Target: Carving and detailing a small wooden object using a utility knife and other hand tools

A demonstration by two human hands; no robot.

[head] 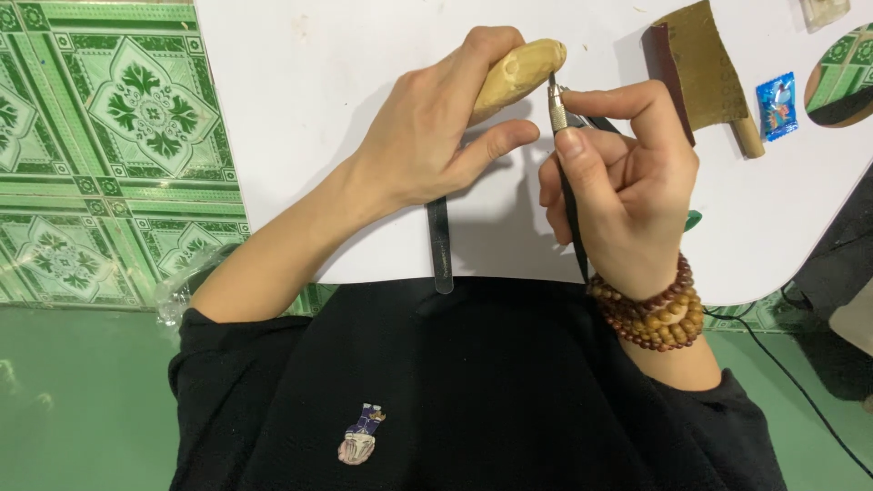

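Observation:
My left hand (pixel 436 136) grips a pale, rounded piece of wood (pixel 520 73) above a white table (pixel 300 109). My right hand (pixel 623 182) holds a thin black carving knife (pixel 562 136) with a metal collar, pinched between thumb and fingers like a pen. The knife's tip touches the underside of the wood near its right end. A string of brown wooden beads (pixel 653 314) wraps my right wrist.
A flat metal file (pixel 441 245) lies on the table under my left hand. At the back right lie a cleaver with a wooden handle (pixel 709 68) and a small blue packet (pixel 776 105). Green patterned floor tiles (pixel 118 136) lie left. A black cable (pixel 800 382) runs at lower right.

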